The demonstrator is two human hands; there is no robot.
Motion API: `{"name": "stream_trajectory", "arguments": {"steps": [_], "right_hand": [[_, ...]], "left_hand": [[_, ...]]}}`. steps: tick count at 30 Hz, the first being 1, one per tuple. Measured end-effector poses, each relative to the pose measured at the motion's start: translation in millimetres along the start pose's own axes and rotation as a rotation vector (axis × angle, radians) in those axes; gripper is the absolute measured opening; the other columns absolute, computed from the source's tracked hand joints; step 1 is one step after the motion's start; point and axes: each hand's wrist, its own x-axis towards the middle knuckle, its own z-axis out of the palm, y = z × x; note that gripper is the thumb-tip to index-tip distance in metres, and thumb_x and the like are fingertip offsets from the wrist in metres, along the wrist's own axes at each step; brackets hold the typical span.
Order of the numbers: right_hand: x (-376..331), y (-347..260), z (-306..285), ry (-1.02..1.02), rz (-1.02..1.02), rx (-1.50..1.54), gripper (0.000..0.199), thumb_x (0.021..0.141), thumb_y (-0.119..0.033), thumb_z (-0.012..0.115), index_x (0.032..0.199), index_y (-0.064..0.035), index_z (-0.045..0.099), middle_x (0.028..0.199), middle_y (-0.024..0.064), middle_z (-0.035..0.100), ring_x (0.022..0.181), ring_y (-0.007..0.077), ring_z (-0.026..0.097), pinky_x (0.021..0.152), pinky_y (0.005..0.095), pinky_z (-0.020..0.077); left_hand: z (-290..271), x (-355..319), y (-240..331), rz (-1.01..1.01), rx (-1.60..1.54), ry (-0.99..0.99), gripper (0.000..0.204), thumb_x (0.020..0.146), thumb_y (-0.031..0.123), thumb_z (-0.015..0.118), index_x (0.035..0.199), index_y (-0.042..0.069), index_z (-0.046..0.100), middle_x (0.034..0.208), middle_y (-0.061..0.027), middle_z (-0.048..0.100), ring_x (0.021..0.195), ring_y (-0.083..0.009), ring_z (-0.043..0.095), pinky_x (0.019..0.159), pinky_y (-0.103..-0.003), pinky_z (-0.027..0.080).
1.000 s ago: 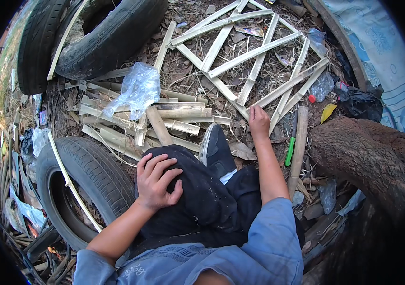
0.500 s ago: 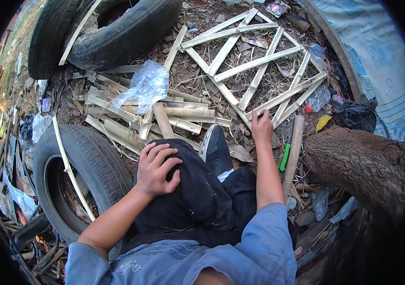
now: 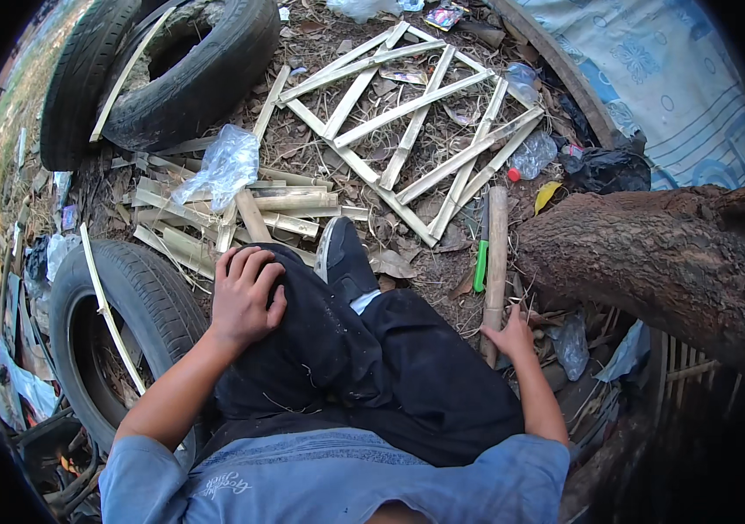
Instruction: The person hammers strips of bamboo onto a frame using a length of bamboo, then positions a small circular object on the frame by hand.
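My left hand (image 3: pixel 246 301) lies on my bent left knee, fingers spread over the dark trousers, holding nothing. By the lower end of a round bamboo stick (image 3: pixel 495 253) is my right hand (image 3: pixel 512 334), thumb and fingers apart, with the thumb touching or just over the stick. I cannot see a closed grip there. Left of the stick, a knife with a green handle (image 3: pixel 480 265) lies on the ground, its dark blade pointing away. Ahead lies a lattice frame of split bamboo strips (image 3: pixel 414 108), with crossing zigzag pieces.
Cut bamboo pieces (image 3: pixel 298 203) lie heaped ahead-left under a clear plastic bag (image 3: pixel 226 164). A tire (image 3: pixel 141 293) stands at my left, with more tires (image 3: pixel 189 83) beyond. A thick tree trunk (image 3: pixel 643 253) is at right, with a blue patterned sheet (image 3: pixel 652 79) behind it.
My right hand has left the near corner of the lattice frame and come back toward me, to the bamboo stick's lower end. The left hand stays on the knee. The view has shifted right.
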Motion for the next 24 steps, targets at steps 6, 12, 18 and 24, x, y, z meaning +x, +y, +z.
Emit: {"name": "stream_trajectory", "arguments": {"steps": [6,12,18,24], "right_hand": [[12.1,33.9,35.4,-0.091,0.039,0.201,0.065,0.066,-0.035,0.079,0.114,0.0009,0.054,0.109,0.0271,0.064,0.103,0.0432,0.062,0.088,0.0483,0.0501],[7.9,39.3,17.0,0.101,-0.079,0.542,0.051,0.067,-0.018,0.073,0.11,0.0019,0.053,0.095,0.0245,0.066,0.091,0.0405,0.065,0.081,0.0446,0.0512],[8.1,0.3,-23.7,0.061,-0.275,0.592,0.048,0.065,-0.011,0.075,0.107,-0.0007,0.055,0.09,0.0193,0.066,0.083,0.0344,0.068,0.075,0.0414,0.0523],[34.5,-28.2,-30.3,-0.087,-0.256,0.453,0.05,0.064,-0.013,0.076,0.108,-0.0034,0.055,0.086,0.0192,0.067,0.081,0.0378,0.069,0.07,0.0444,0.0538]], "left_hand": [[55.7,44.0,104.8,0.143,-0.309,-0.296,0.049,0.075,0.024,0.068,0.12,0.007,0.055,0.118,-0.013,0.055,0.116,-0.0285,0.053,0.102,-0.044,0.036],[202.4,113.1,149.7,0.068,-0.294,-0.294,0.067,0.081,0.029,0.065,0.136,-0.002,0.041,0.144,-0.0256,0.037,0.138,-0.037,0.034,0.113,-0.049,0.026],[278.3,192.9,190.2,-0.097,-0.442,-0.051,0.08,0.084,0.035,0.061,0.144,-0.007,0.03,0.154,-0.0274,0.022,0.147,-0.0377,0.015,0.12,-0.05,0.008],[317.5,207.7,192.2,-0.235,-0.601,-0.052,0.089,0.081,0.039,0.063,0.148,-0.006,0.023,0.155,-0.0273,0.019,0.147,-0.0387,0.014,0.119,-0.053,0.009]]}}
